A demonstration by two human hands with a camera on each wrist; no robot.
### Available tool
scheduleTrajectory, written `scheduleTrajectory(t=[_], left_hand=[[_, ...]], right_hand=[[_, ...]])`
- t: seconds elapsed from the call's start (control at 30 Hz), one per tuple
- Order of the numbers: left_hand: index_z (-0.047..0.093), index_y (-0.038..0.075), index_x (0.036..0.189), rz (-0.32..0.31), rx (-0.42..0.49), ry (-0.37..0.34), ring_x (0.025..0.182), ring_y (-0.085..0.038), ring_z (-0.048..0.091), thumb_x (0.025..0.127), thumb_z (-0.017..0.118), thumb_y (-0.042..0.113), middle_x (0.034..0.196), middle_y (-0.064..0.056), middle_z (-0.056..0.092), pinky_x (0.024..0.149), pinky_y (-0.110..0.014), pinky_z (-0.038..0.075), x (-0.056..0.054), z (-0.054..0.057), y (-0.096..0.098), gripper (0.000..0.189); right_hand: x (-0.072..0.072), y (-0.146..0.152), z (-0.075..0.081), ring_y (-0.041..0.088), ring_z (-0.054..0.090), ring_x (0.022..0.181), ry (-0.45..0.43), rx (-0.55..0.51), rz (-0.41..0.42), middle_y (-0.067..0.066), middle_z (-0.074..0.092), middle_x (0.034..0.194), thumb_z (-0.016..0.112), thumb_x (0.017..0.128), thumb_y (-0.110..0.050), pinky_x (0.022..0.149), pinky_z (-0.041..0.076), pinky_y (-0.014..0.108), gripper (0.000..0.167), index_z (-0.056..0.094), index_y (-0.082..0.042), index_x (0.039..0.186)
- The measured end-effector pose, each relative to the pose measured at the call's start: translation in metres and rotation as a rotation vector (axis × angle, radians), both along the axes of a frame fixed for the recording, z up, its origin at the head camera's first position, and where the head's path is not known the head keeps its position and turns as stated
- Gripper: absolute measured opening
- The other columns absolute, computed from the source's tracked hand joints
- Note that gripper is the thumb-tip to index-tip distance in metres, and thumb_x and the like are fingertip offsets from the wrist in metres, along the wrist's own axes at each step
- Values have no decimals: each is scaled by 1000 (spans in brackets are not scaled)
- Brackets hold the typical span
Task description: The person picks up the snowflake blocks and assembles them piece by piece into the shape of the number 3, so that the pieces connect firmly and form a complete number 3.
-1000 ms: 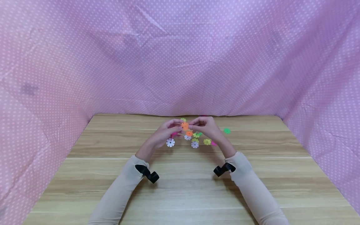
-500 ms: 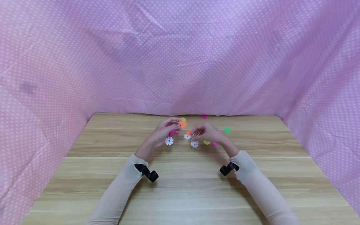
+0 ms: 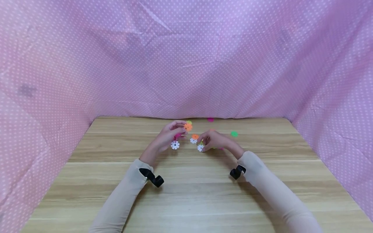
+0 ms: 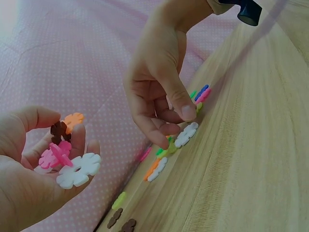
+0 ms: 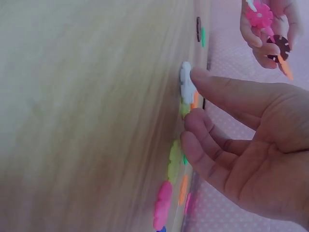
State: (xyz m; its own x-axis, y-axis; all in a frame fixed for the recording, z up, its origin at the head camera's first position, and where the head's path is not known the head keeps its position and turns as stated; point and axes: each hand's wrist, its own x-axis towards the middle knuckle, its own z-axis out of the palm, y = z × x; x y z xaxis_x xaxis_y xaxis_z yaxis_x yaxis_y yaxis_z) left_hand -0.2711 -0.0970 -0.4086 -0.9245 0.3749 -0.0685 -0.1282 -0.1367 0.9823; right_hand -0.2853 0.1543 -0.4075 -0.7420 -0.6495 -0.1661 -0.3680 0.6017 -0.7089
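Observation:
My left hand (image 3: 166, 137) holds a joined chain of notched flower-shaped plastic discs above the table. An orange disc (image 4: 74, 122), a brown disc (image 4: 60, 131), pink discs (image 4: 57, 155) and a white disc (image 4: 78, 170) make up the chain; thumb and fingers curl round the brown and pink part. Low over the loose discs is my right hand (image 3: 216, 139), its thumb and bent fingers apart. The thumb tip comes right at a loose white disc (image 3: 200, 148), while the other fingertips lie near a yellow disc (image 5: 185, 109) partly hidden behind the white one.
Between the hands lie a loose orange disc (image 3: 195, 137) and a white disc (image 3: 193, 140). A green disc (image 3: 234, 134) is to the right, and a pink disc (image 3: 210, 119) sits at the wooden table's (image 3: 186, 191) back edge. Behind hangs a dotted pink cloth (image 3: 186, 64).
My right hand has left the chain and moved down and toward me to the loose discs. The left hand keeps its chain, shifting only slightly.

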Motion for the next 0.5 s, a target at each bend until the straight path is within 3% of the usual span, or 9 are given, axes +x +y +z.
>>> scheduleTrajectory(t=[0.3, 0.5], left_hand=[[52, 4, 131, 36, 49, -33, 96, -14, 66, 103, 51, 3, 107, -3, 61, 117, -59, 39, -2, -2, 2, 29], [53, 3, 126, 67, 100, -67, 90, -12, 66, 102, 50, 1, 99, -1, 63, 117, -56, 40, -3, -2, 5, 24]], right_hand=[[-1, -5, -4, 12, 48, 70, -18, 16, -27, 4, 58, 78, 80, 82, 4, 62, 41, 22, 22, 73, -1, 102], [-2, -4, 1, 12, 52, 74, -18, -2, -9, 4, 61, 81, 78, 83, 5, 65, 45, 22, 15, 70, 0, 95]])
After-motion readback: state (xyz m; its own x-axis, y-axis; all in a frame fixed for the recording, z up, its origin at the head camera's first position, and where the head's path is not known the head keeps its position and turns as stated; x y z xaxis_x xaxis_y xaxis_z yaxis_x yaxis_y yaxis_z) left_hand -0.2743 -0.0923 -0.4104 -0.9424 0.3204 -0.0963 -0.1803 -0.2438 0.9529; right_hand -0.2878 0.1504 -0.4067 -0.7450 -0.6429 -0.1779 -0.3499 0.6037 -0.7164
